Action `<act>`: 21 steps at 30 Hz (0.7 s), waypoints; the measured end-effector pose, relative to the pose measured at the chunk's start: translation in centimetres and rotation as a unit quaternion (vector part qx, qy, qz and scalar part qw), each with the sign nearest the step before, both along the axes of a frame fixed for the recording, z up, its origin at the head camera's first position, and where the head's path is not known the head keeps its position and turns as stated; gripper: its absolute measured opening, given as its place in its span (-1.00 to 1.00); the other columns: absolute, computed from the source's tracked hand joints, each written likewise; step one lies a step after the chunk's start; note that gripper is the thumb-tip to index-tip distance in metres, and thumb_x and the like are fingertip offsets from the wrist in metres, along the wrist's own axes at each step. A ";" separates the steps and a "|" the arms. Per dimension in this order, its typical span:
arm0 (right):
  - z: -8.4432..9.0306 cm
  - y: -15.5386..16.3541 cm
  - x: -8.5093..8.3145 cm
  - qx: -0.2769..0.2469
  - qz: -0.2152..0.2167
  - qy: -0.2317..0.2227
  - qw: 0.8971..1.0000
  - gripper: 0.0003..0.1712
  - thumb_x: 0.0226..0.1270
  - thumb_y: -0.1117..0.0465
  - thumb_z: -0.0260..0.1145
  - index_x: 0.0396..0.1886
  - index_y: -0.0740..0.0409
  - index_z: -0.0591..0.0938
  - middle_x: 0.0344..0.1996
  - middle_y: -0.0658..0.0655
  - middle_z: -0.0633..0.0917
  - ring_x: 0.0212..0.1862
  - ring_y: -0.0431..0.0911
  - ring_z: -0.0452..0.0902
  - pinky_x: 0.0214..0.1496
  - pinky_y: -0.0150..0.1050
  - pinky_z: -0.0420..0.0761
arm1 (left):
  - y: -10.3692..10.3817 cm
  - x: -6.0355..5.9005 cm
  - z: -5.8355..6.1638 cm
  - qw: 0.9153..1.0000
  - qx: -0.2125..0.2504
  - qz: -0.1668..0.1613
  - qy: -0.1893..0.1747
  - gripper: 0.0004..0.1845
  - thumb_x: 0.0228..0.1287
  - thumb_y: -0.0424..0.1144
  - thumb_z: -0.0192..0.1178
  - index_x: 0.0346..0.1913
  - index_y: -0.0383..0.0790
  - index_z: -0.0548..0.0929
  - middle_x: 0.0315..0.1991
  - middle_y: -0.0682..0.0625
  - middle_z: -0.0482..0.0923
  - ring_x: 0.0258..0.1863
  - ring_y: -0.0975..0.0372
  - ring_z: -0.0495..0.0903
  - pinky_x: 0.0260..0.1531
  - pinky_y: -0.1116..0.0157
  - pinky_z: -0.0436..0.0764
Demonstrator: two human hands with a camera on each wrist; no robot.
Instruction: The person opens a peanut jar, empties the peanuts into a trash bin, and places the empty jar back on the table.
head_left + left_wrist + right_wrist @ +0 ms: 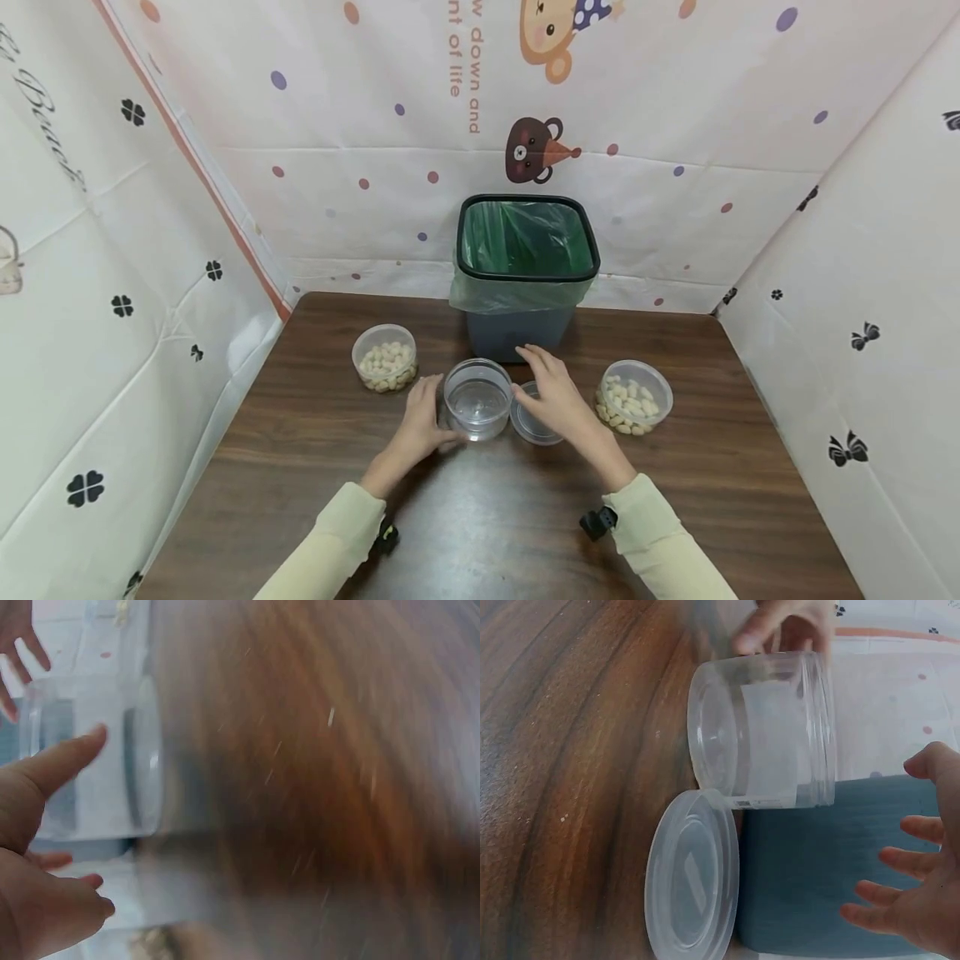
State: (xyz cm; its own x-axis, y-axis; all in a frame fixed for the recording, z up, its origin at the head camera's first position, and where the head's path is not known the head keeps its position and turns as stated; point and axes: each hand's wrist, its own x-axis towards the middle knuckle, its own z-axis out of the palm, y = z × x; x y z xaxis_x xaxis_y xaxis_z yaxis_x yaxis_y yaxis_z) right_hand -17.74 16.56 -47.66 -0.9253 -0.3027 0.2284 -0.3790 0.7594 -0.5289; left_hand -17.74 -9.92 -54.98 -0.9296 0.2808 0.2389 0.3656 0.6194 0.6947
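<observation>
A clear, round plastic jar point(477, 398) stands uncovered in the middle of the table, and nothing shows inside it. To its left, my left hand point(420, 423) has its thumb and fingers spread around the near side. Whether the fingertips touch the jar I cannot tell. Beside the jar on the right lies a clear round lid point(691, 879), flat on the table. My right hand point(557, 400) hovers above this lid, fingers spread and apart, holding nothing. In the right wrist view the jar point(769, 735) appears sideways with the lid against its base.
Behind the jar stands a dark blue-grey bin point(517, 333) with a green liner. Open tubs of pale, peanut-like pieces sit on both sides: a left tub point(358, 348) and a right tub point(662, 385). Patterned cloth borders the wooden table point(480, 517).
</observation>
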 end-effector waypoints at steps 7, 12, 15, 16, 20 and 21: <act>1.1 -1.2 -0.1 0.020 0.015 0.006 1.000 -0.28 0.47 0.04 0.29 0.52 0.18 0.35 0.48 0.31 0.32 0.46 0.29 0.21 0.43 0.25 0.31 | -3.4 -0.8 3.4 0.991 -0.050 0.021 0.125 -0.13 -0.07 -0.22 0.63 0.31 -0.43 0.43 0.37 -0.46 0.29 0.42 -0.40 0.16 0.41 -0.32 0.12; 1.8 -2.7 -0.5 0.043 0.030 -0.003 0.999 -0.27 0.50 -0.03 0.23 0.55 0.13 0.32 0.51 0.27 0.28 0.47 0.29 0.18 0.45 0.24 0.29 | -5.6 -1.0 5.0 0.986 -0.054 0.127 0.099 -0.04 0.01 0.00 0.58 0.40 -0.38 0.36 0.40 -0.35 0.30 0.47 -0.30 0.12 0.45 -0.23 0.15; 2.1 -3.7 -0.7 0.050 0.038 -0.006 0.998 -0.26 0.51 -0.06 0.20 0.56 0.12 0.31 0.53 0.26 0.26 0.48 0.29 0.17 0.47 0.23 0.27 | -6.8 -0.7 4.6 0.980 -0.035 0.189 0.057 0.09 -0.03 0.10 0.57 0.47 -0.36 0.26 0.43 -0.34 0.25 0.48 -0.27 0.10 0.39 -0.24 0.24; 2.2 -4.1 -0.8 0.051 0.040 -0.009 0.998 -0.26 0.52 -0.07 0.19 0.56 0.12 0.31 0.54 0.25 0.25 0.49 0.28 0.16 0.47 0.23 0.26 | -7.2 -0.7 4.3 0.978 -0.029 0.203 0.045 0.15 -0.06 0.11 0.59 0.49 -0.37 0.22 0.44 -0.35 0.22 0.48 -0.27 0.09 0.38 -0.25 0.25; 2.4 -5.5 -1.6 0.059 0.044 -0.021 0.997 -0.25 0.52 -0.10 0.18 0.57 0.09 0.29 0.56 0.21 0.21 0.51 0.26 0.13 0.50 0.21 0.24 | -9.0 -0.9 2.9 0.975 -0.026 0.219 -0.004 0.32 -0.09 0.09 0.62 0.57 -0.42 0.01 0.52 -0.42 0.04 0.51 -0.28 0.01 0.39 -0.28 0.21; 2.4 -5.9 -1.8 0.064 0.045 -0.024 0.997 -0.24 0.52 -0.10 0.18 0.58 0.07 0.27 0.57 0.20 0.20 0.52 0.25 0.12 0.50 0.20 0.23 | -9.5 -1.1 2.6 0.976 -0.024 0.214 -0.015 0.34 -0.09 0.07 0.62 0.57 -0.42 -0.03 0.52 -0.44 0.01 0.51 -0.29 -0.01 0.40 -0.29 0.18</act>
